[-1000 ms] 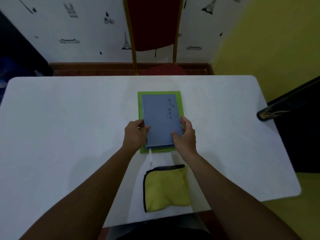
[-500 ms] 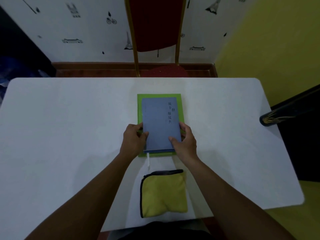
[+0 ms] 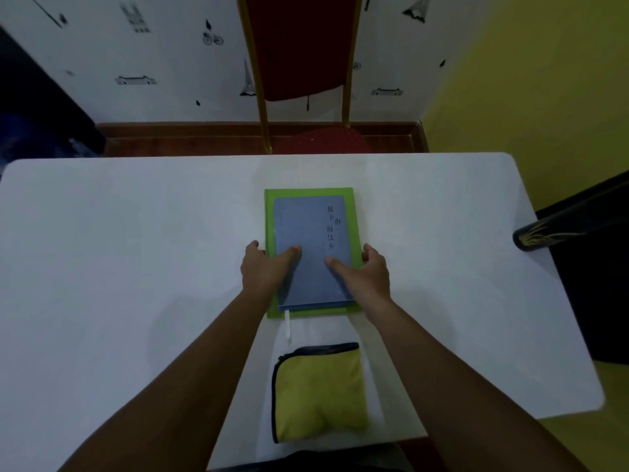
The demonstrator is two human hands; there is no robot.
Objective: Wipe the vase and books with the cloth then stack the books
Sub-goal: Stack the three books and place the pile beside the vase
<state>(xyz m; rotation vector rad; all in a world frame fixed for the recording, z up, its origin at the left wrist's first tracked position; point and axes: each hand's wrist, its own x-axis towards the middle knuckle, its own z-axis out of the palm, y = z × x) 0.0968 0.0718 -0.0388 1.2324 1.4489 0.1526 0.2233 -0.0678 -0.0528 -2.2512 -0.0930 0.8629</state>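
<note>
Left hand (image 3: 263, 272) and right hand (image 3: 369, 277) clamp book pair from both sides: thumbs flat on blue book (image 3: 311, 229), fingers curled at side edges of green book (image 3: 306, 192) beneath. Blue book lies between hands, squared on green book, on white surface (image 3: 136, 250). Yellow cloth (image 3: 320, 393) folded, nearer than hands, between forearms. Dark vase (image 3: 544, 229) well right of right hand, at surface edge; footing unclear.
</note>
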